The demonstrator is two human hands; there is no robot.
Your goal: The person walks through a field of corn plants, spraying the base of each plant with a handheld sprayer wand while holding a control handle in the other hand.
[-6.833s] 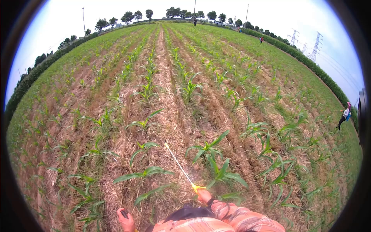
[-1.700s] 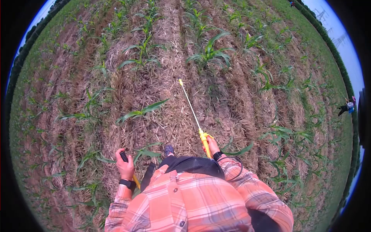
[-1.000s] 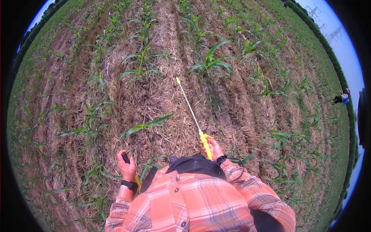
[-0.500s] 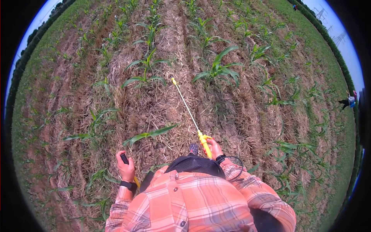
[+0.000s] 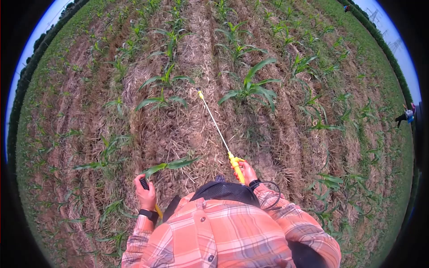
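My right hand (image 5: 247, 173) is wrapped round the yellow handle (image 5: 236, 166) of a sprayer wand (image 5: 216, 125). The thin pale tube slants forward and to the left, ending in a yellow nozzle (image 5: 200, 94) above the straw-strewn soil between two crop rows. From behind the right wrist a dark hose (image 5: 279, 193) curves back along the sleeve. At the lower left, my left hand (image 5: 146, 193) closes on the black grip of a pump lever (image 5: 144, 183); a yellow piece of the lever (image 5: 158, 211) shows beside the wrist. No spray can be made out.
Young maize-like plants stand in rows, among them a large one (image 5: 252, 87) right of the nozzle and one (image 5: 170, 165) near my left hand. Dry straw (image 5: 196, 49) covers the soil. Another person (image 5: 407, 115) is at the far right, with trees and pylons beyond.
The nearby plants have shifted slightly in view, and the shoe below me shows less. Both hands keep their holds, and the wand stays at almost the same angle.
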